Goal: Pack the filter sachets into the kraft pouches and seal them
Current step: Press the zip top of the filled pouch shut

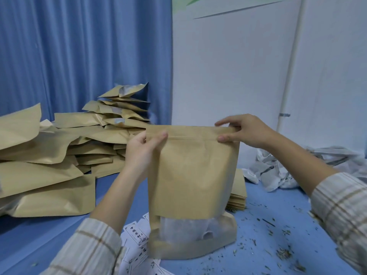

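Head camera looks forward and down, close over the blue table (278, 225).

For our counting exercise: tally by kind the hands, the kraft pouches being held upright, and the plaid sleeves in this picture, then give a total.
Hands: 2, left hand and right hand
Held upright kraft pouch: 1
Plaid sleeves: 2, left sleeve, right sleeve
Total: 5

- Your work surface is a blue table (49, 231).
- Filled kraft pouches (49, 171) are heaped at your left.
- Printed labels (137, 235) lie near you.
- Flat pouches (239, 193) and white sachets (278, 171) lie at your right, with scattered herb bits (284, 251).
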### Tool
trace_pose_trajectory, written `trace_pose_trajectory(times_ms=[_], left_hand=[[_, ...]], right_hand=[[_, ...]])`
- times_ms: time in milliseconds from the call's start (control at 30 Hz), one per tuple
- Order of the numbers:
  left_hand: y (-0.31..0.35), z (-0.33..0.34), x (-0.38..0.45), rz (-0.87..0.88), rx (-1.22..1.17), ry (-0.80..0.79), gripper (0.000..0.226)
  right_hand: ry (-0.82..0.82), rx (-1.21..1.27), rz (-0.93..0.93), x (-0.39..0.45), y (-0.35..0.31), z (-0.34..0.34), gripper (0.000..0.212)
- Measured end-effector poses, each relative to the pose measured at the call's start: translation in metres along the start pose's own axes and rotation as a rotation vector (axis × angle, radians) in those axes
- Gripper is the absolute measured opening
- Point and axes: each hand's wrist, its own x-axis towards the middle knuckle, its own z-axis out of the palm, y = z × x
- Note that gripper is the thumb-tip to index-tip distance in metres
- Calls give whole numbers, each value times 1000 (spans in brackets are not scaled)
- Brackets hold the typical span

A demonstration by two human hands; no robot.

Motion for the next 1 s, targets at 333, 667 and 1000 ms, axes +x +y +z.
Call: trace_pose_trajectory(times_ms=[333, 667, 1000], left_hand=[[2, 26, -10, 168, 49, -44, 13], [0, 23, -9, 139, 50, 106, 18], [1, 26, -11, 227, 142, 176, 28]], right_hand=[[-135, -243, -206, 28, -71, 29, 19], [-136, -336, -207, 24, -94, 33, 22], [-113, -328, -194, 19, -103, 38, 24]])
